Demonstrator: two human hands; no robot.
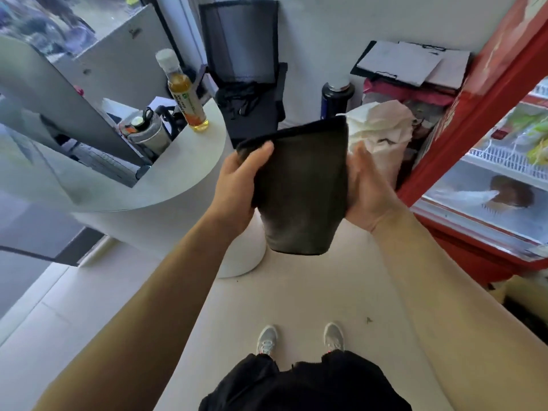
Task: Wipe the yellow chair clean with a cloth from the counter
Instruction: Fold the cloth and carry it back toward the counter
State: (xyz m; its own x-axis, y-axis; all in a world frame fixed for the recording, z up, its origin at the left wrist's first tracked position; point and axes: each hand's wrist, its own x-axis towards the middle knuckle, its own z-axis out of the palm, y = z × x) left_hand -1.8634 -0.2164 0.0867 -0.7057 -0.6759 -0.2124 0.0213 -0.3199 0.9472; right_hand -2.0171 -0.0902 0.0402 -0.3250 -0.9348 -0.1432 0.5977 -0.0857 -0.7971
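Note:
A dark, folded cloth hangs in the air in front of me, above the pale floor. My left hand grips its left edge, thumb over the top corner. My right hand holds its right edge, with the fingers hidden behind the fabric. The curved white counter stands to the left of the cloth. No yellow chair is in view.
On the counter stand a bottle of amber liquid and a steel flask. A black mesh office chair sits ahead by the wall. A red display fridge fills the right side. White crumpled bags lie behind my right hand.

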